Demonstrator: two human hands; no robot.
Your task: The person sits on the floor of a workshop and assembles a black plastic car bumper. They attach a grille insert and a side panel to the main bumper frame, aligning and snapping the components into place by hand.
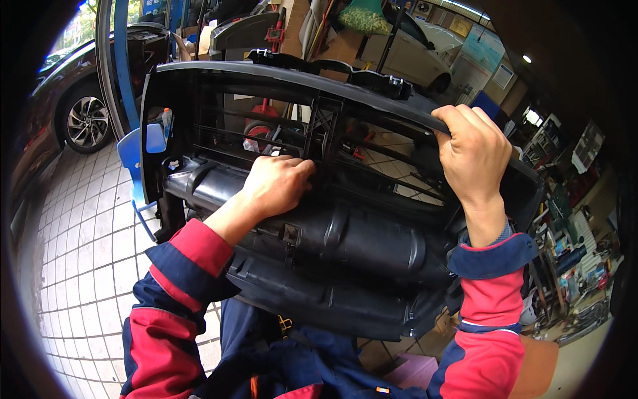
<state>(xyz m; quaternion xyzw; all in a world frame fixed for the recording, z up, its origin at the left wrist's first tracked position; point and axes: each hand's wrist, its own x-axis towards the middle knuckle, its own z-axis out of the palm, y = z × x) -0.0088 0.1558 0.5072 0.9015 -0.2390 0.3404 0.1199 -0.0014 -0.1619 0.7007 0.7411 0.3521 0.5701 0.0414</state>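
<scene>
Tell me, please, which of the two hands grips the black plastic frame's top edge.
The right hand, curled over the top edge of the black plastic frame; the left hand is lower, near its middle.

From my end, the feed runs bright on the left and dim toward the upper right. Daylight enters at the top left, bleaching the foliage (83, 23) almost white and lifting the tiled floor (80, 219). Overhead, I see a ceiling lamp (527, 58) burning as a small white dot. The black slatted plastic car part (379, 233) loses detail in its recesses, while pale highlights streak its rounded surfaces. I get the left hand (276, 186) and right hand (473, 153) crisply. The fisheye curves the tile lines, bluish fringing edges the lower-left rim, and black fills the corners.
</scene>
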